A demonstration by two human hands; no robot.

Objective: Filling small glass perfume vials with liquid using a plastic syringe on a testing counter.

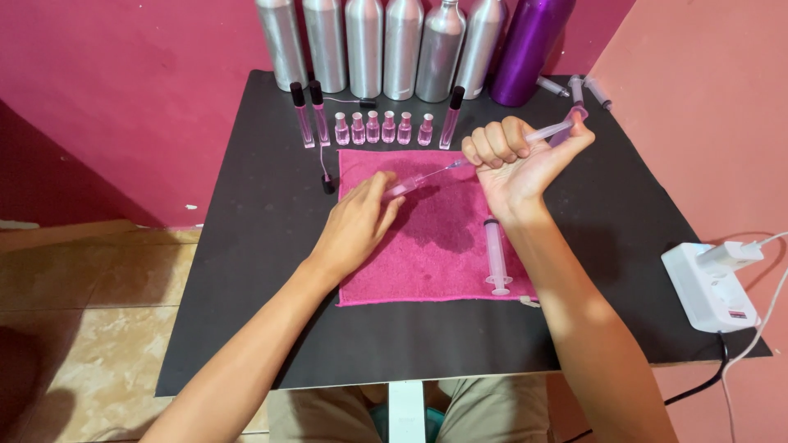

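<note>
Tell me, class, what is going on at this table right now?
A person sits at a black table and works over a pink towel. The right hand grips a syringe, thumb on the plunger, with the needle aimed into a slim clear tube held by the left hand. A second syringe lies on the towel. Behind it stand a row of small pink bottles, several silver bottles and one purple bottle.
</note>
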